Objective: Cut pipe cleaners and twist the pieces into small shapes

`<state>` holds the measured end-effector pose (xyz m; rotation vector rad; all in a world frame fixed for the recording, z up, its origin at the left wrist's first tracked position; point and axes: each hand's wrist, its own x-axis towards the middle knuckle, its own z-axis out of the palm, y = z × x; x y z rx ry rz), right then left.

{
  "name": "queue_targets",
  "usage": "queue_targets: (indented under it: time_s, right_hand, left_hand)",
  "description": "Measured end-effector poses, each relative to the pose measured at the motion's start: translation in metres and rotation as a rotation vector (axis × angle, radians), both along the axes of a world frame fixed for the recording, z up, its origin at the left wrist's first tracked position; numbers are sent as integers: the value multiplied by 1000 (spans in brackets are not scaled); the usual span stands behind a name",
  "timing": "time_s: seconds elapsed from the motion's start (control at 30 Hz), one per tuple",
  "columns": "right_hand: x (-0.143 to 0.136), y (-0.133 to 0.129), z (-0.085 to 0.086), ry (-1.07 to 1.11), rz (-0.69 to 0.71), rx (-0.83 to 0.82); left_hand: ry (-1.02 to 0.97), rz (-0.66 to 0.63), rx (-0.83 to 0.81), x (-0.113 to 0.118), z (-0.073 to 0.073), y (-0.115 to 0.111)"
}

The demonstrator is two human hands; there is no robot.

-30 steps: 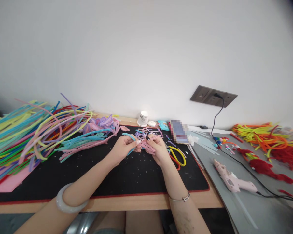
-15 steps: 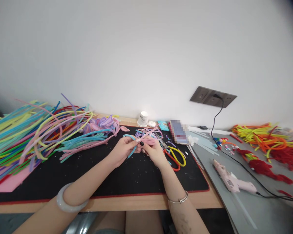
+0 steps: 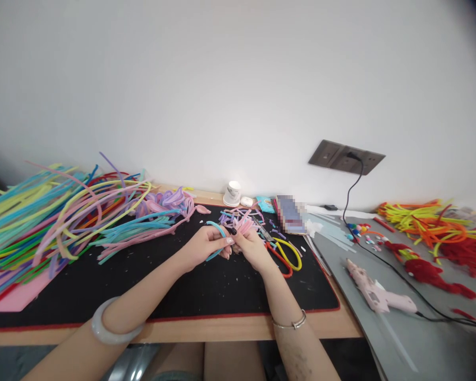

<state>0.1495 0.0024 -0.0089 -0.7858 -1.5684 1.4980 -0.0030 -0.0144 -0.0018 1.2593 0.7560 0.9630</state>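
Over the middle of the black mat [image 3: 143, 286] my two hands meet, fingertips touching. My left hand [image 3: 207, 245] is closed on a curved light blue pipe cleaner [image 3: 216, 226], whose ends stick out above and below the fingers. A bunch of pink pipe cleaners [image 3: 246, 226] rises from the fingers of my right hand [image 3: 249, 246], which is pinched closed. The fingers hide where the pink and blue pieces meet.
Colourful pipe cleaners [image 3: 75, 211] heap up on the left. Behind my hands stand a paper cup [image 3: 232, 193] and a phone [image 3: 290, 214]. Scissors [image 3: 287, 255] lie right of my right hand. A glue gun [image 3: 381, 296] with a cable and red pipe-cleaner pieces [image 3: 428, 271] are farther right.
My left thumb has moved down and right against the right fingertips. The blue piece has shifted slightly with my left hand, and the pink strands now point more upward.
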Motion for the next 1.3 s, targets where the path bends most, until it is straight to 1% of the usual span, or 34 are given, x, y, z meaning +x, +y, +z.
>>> queue_targets:
  time_s: [0.17,0.3,0.43,0.5,0.63,0.8,0.9,1.03,1.1,1.3]
  right_hand:
    - [-1,-2,-1,50,-26,-134]
    - [-2,-1,-2,66,-101,-212]
    - [-4,1,0,82,-155,-144]
    - [-4,1,1,100,-148,-110]
    - [-3,2,2,116,-129,-101]
    - [-2,5,-3,121,-225,-36]
    - [-2,5,-4,116,-255,3]
    - [-2,3,-3,19,-189,40]
    - [-2,1,-1,-25,-152,50]
    - [-5,-2,6,-35,-116,56]
  left_hand:
    - [35,-55,-1,0,3,-2]
    - [57,-80,-6,2,3,-3]
    - [54,-63,-28,2,2,-3]
    - [48,-48,-43,2,1,-2]
    - [66,-4,-46,2,-1,0]
    - [53,51,-62,4,-1,0]
    - [47,44,-92,3,-1,-1]
    - [59,-59,-163,1,-1,-1]
    - [78,-89,-171,0,-1,-1]
    - [144,-54,-107,2,-3,0]
